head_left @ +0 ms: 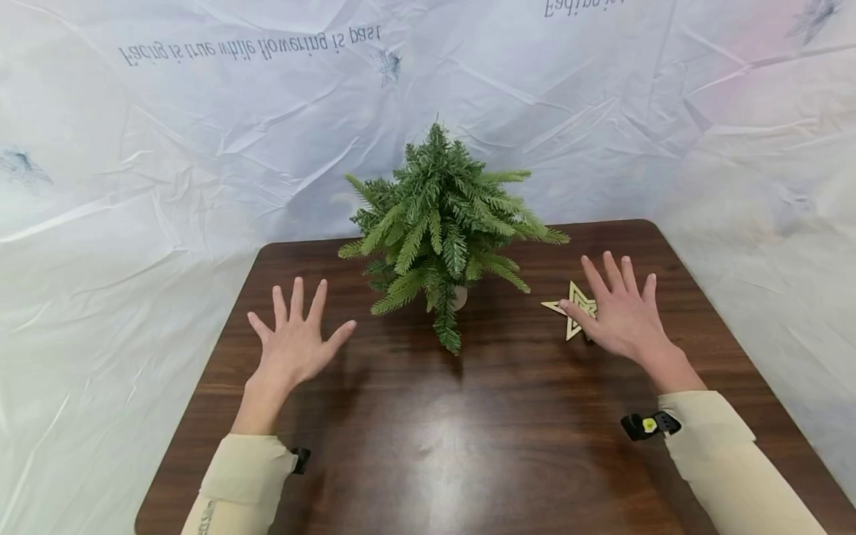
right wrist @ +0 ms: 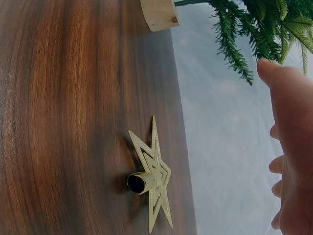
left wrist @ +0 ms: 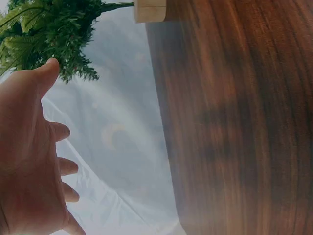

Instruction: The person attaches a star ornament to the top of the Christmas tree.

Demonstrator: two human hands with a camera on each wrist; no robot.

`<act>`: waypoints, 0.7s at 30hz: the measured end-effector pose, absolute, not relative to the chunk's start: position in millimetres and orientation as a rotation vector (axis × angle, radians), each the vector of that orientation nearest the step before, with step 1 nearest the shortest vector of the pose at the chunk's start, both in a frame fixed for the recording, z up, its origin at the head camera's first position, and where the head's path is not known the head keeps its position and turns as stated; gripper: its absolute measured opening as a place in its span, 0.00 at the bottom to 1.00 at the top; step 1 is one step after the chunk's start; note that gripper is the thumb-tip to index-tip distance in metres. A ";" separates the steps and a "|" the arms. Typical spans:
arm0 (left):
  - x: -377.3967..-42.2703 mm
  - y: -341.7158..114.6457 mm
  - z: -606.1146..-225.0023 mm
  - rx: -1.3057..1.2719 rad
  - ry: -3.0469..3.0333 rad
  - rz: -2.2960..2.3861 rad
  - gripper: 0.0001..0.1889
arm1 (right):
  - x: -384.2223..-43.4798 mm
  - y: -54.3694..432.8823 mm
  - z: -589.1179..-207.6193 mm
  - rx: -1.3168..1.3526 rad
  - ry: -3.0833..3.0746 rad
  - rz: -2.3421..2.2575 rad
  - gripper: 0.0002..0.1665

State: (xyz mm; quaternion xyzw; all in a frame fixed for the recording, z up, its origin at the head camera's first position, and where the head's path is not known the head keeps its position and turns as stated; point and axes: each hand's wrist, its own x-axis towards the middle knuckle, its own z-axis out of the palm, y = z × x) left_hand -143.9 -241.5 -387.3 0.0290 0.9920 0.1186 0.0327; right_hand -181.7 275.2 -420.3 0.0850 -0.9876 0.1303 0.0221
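Note:
A small artificial Christmas tree (head_left: 438, 215) stands upright at the back middle of the table, its round wooden base (right wrist: 160, 14) partly hidden by branches in the head view. To its right lies a gold star tree topper (right wrist: 157, 171) with a short hollow socket at its back. My left hand (head_left: 290, 345) is spread, palm down, left of the tree and holds nothing. Over the table on the right, my right hand (head_left: 622, 312) is spread too, its thumb overlapping the star in the head view. In the right wrist view that hand is raised above the table, apart from the star.
The dark wood table (head_left: 401, 446) has rounded corners. Behind it and at both sides hangs a wrinkled white sheet (head_left: 281, 134) with printed lettering. Black straps with small devices (head_left: 650, 425) sit at both wrists, beside the beige sleeves.

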 end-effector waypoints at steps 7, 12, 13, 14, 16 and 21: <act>-149.4 -230.6 -359.6 0.130 3.245 0.642 0.42 | -176.8 281.5 -425.7 0.186 -2.981 0.607 0.53; -159.5 -197.6 -321.5 0.245 3.516 1.107 0.25 | -169.9 293.2 -440.2 0.051 -2.928 0.752 0.41; -162.2 -188.6 -312.9 0.292 3.532 1.181 0.23 | -169.1 296.7 -443.2 0.024 -2.924 0.786 0.38; -164.9 -179.1 -303.7 0.330 3.529 1.233 0.22 | -168.8 300.4 -446.5 0.005 -2.916 0.810 0.37; -171.6 -160.1 -286.5 0.400 3.494 1.279 0.22 | -168.7 307.7 -452.7 -0.032 -2.907 0.857 0.35; -194.9 -121.8 -258.0 0.368 3.354 1.177 0.28 | -165.9 319.3 -467.7 -0.116 -2.924 0.921 0.34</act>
